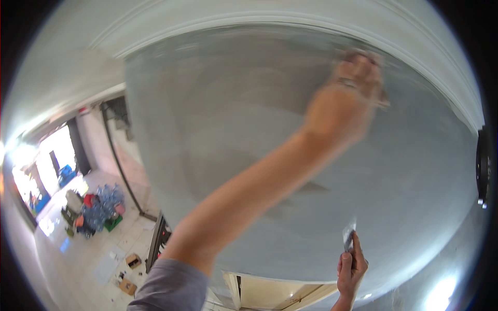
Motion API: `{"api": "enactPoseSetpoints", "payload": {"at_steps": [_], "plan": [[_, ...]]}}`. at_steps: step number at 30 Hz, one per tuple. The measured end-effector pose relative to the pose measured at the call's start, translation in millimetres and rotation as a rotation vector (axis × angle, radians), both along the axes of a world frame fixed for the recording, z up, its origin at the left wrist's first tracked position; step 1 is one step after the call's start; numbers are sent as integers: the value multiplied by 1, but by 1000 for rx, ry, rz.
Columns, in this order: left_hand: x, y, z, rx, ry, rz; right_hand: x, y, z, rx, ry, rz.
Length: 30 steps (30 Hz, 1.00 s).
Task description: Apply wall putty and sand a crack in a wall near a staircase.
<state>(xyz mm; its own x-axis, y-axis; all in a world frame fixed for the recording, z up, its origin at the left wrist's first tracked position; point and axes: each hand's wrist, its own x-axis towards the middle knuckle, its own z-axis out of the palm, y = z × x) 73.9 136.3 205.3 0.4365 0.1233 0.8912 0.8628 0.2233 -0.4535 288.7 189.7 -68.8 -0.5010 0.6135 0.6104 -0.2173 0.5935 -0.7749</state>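
High on the grey wall [218,119], left hand [353,88] presses sandpaper; right hand [351,269] grips scraper [348,237].

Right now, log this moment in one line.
left hand: pressed on grey wall, blurred | right hand: holds putty knife, off wall

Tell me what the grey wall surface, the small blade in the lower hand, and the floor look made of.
Grey wall surface: probably wet plaster or skim coat, matt with smeared streaks. Small flat blade in the right hand: likely metal, pale and shiny. Floor: apparently glazed light tile, with faint joints and glare.
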Motion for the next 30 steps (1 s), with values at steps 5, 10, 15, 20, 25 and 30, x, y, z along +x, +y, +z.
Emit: {"api": "enactPoseSetpoints", "payload": {"at_steps": [5, 10, 15, 20, 25, 30], "plan": [[-21, -38, -11, -2, -140, 116, -4, -4, -5, 58, -41, 3], [-104, -242, -42, 287, -644, 120, 14, 19, -24, 119, -86, 5], [-153, -271, -69, 450, -492, 447, 13, 27, -2, 234, -54, -104], [-73, -154, -57, 148, -417, 277, -28, 33, 73, 800, 152, -346], [-80, -191, -71, 126, -324, 309, -46, 23, 152, 1011, 36, -374], [-104, -248, -176, 338, -604, 413, -123, -68, 219, 1282, -141, -415]]}}
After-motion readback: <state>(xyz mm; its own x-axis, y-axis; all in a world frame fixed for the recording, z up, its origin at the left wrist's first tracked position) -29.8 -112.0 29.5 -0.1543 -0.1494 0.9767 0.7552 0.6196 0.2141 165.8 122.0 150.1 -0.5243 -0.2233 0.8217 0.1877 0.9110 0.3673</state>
